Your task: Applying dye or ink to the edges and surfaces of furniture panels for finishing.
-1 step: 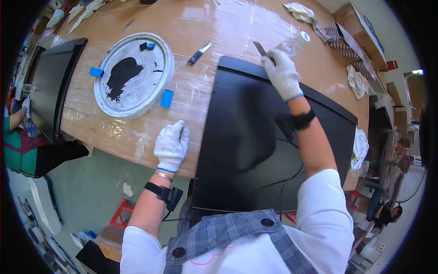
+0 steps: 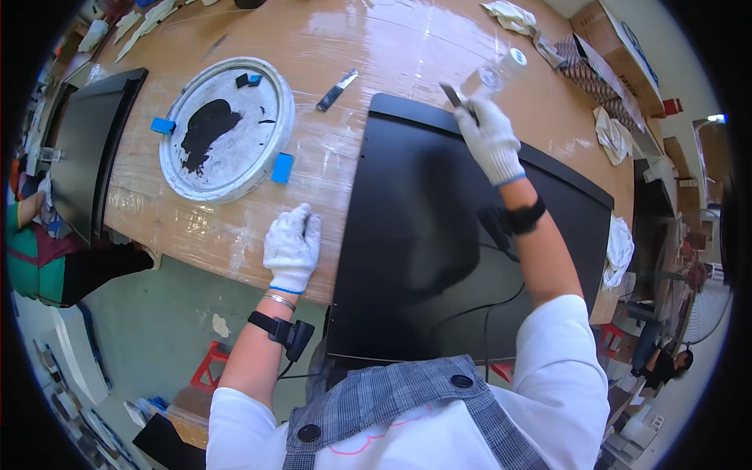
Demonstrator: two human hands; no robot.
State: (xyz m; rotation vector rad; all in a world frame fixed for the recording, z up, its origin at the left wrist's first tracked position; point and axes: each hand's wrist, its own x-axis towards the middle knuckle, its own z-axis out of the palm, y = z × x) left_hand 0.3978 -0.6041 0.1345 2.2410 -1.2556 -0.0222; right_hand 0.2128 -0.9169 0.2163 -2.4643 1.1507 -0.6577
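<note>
My right hand (image 2: 492, 137), in a white knit glove, is closed on a small flat-bladed scraper (image 2: 451, 95). Its grey blade points up and left, over the far edge of a flat black panel (image 2: 392, 258) that lies in front of me. My left hand (image 2: 292, 247), also gloved, rests on the film-wrapped table (image 2: 211, 235) left of the panel. Its fingers reach loosely forward with nothing in them. Beyond it stands a round white lid or tub (image 2: 227, 184) with a black paste (image 2: 207, 129) smeared on it.
Blue blocks (image 2: 283, 168) sit by the tub. A dark-handled knife (image 2: 337, 90) lies behind the panel, and a clear bottle (image 2: 493, 76) lies near the scraper. White cloths (image 2: 619, 251) are at the right. Another black panel (image 2: 98, 149) and a person (image 2: 47, 251) are at the left.
My right hand has shifted slightly right and toward me with the scraper, whose blade now looks more foreshortened. My left hand stays in place on the table.
</note>
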